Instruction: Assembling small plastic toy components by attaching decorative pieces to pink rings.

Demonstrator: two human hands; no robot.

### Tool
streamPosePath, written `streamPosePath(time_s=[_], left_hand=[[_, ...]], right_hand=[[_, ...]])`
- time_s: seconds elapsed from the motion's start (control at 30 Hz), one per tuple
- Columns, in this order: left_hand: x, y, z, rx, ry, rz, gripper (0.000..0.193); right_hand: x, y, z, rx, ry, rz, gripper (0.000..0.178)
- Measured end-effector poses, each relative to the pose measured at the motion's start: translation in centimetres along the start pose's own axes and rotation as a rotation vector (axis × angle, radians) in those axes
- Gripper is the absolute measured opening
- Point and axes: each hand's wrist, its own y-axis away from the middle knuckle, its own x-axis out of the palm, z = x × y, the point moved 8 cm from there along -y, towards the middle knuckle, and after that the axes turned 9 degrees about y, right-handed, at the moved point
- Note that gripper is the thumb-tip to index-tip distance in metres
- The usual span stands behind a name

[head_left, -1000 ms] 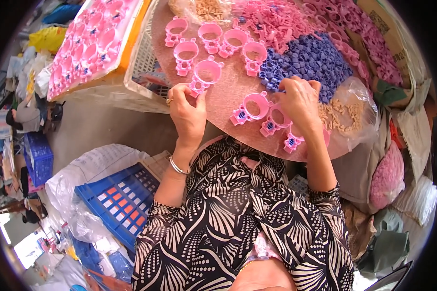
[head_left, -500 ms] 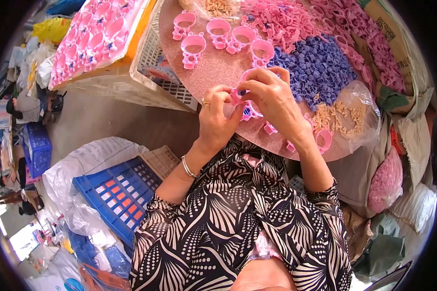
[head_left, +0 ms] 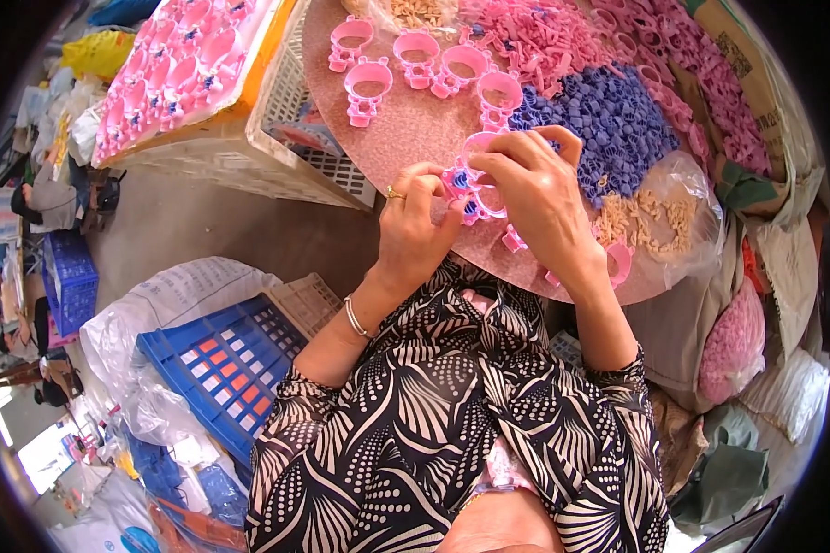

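Left hand: thumb and forefinger pressed together, pinching the lower body of the pink frame; hand (head_left: 420, 226) wears a gold ring (head_left: 392, 192), bracelet (head_left: 355, 318) at the wrist.
Right hand: hand (head_left: 544, 203) has fingers bent in, tips at the round end of the same frame; thumb contact hidden, cannot tell whether it grips.
Pink frame: pink frame (head_left: 468, 164) sits between the two hands, round end away from the wearer, blue insert in its body.
Second frame: another frame (head_left: 473, 211), also with a blue insert, just below the pinched one, between the hands.
By the right wrist: pink ring (head_left: 624, 263) on its right side, near the table edge.
Beyond the hands: five pink frames (head_left: 418, 44) on the table (head_left: 387, 152).
Blue heap: blue pieces (head_left: 590, 120), just past the right hand.
Pink heap: small pink parts (head_left: 535, 41), farther out than the blue.
Tan parts: tan pieces (head_left: 650, 221) in clear plastic, right of the right hand.
Left of left hand: white crate (head_left: 341, 180), its near corner; lower left, blue crate (head_left: 194, 355).
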Motion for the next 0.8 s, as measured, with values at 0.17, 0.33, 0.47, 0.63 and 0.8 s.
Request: streamPosePath(time_s=[0.17,0.33,0.47,0.63,0.8], left_hand=[[-0.4,-0.2,-0.4,0.017,-0.039,-0.041,0.035],[-0.4,-0.1,-0.5,0.016,-0.015,-0.047,0.035],[-1.1,-0.2,-0.7,-0.003,-0.022,-0.081,0.035],[-1.5,-0.4,-0.6,-0.01,-0.015,-0.097,0.036],[-1.5,-0.4,-0.1,-0.04,-0.049,-0.134,0.036]], right_hand=[[0.6,0.8,1.1,-0.062,-0.002,0.046,0.021],[1.1,1.2,1.7,-0.081,0.04,0.11,0.023],[0.0,0.9,1.0,-0.005,-0.027,-0.019,0.027],[-0.6,1.1,1.0,0.002,0.099,-0.01,0.034],[-0.7,1.2,0.3,0.066,0.06,-0.058,0.036]])
